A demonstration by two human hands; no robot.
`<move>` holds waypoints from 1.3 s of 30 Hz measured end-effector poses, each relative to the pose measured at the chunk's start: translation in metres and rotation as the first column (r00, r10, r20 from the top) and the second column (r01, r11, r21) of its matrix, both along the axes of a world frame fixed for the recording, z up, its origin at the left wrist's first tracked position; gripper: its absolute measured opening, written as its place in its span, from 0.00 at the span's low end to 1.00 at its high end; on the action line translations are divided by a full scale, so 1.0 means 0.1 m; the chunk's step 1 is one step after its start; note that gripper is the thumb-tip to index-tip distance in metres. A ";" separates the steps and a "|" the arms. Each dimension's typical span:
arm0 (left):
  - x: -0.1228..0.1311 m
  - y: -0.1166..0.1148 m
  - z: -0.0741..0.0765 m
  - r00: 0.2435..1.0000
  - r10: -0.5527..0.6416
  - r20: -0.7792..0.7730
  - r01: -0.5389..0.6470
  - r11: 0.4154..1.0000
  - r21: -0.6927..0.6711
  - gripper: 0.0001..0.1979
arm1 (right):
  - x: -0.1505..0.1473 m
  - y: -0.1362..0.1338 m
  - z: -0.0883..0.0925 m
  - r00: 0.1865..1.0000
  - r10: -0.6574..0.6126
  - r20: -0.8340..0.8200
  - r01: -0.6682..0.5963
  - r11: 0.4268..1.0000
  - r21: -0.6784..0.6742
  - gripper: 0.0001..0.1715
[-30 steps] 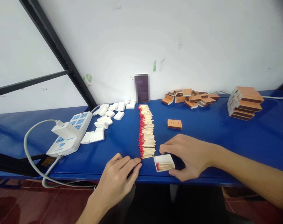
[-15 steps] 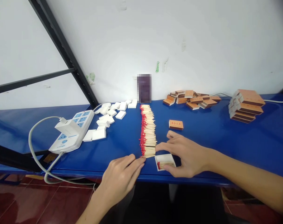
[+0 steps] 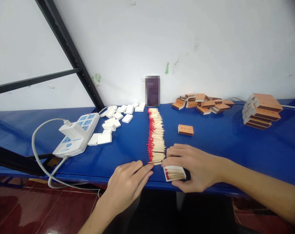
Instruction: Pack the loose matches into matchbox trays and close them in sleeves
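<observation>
A long row of red-tipped matches (image 3: pixel 155 135) runs across the blue table (image 3: pixel 235 139). My left hand (image 3: pixel 128 185) lies flat at the row's near end, fingers stretched, its fingertips touching the red heads of the nearest matches. My right hand (image 3: pixel 193 165) is curled over the near end from the right, fingertips on the wooden ends, thumb against a small white matchbox tray (image 3: pixel 174 173) holding a few matches. One closed orange matchbox (image 3: pixel 185 130) lies just beyond my right hand.
Loose white trays (image 3: pixel 113 122) lie at the left beside a white power strip (image 3: pixel 76 135) with a grey cable. Orange matchboxes (image 3: pixel 202 104) are heaped at the back, with a stack (image 3: pixel 261 110) at far right. A black metal frame (image 3: pixel 71 55) leans against the wall.
My right hand has shifted from holding the tray's edges to reaching onto the near end of the match row. My left hand has stayed at the row's near end.
</observation>
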State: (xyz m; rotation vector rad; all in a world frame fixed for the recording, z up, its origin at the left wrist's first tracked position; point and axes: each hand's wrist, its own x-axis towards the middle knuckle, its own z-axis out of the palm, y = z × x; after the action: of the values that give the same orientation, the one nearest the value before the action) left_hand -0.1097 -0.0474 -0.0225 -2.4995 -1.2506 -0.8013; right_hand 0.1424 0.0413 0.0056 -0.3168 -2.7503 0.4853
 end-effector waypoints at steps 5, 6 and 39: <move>0.00 -0.01 -0.01 1.000 -0.008 0.020 0.008 1.000 -0.011 0.14 | -0.01 -0.01 0.04 0.999 -0.029 0.030 0.030 0.999 -0.024 0.19; 0.00 -0.01 -0.01 1.000 -0.010 0.023 0.010 1.000 -0.016 0.13 | -0.01 -0.01 0.05 0.999 -0.030 0.039 0.031 0.999 -0.025 0.21; 0.01 0.00 -0.04 0.999 0.033 0.022 -0.032 0.999 -0.035 0.11 | 0.00 0.00 0.04 0.994 -0.024 0.105 0.025 1.000 -0.009 0.34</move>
State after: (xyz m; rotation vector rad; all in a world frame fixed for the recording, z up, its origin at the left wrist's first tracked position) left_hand -0.1084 -0.0477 -0.0269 -2.4972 -1.3194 -0.8091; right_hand 0.1422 0.0412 0.0093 -0.3887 -2.8423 0.4899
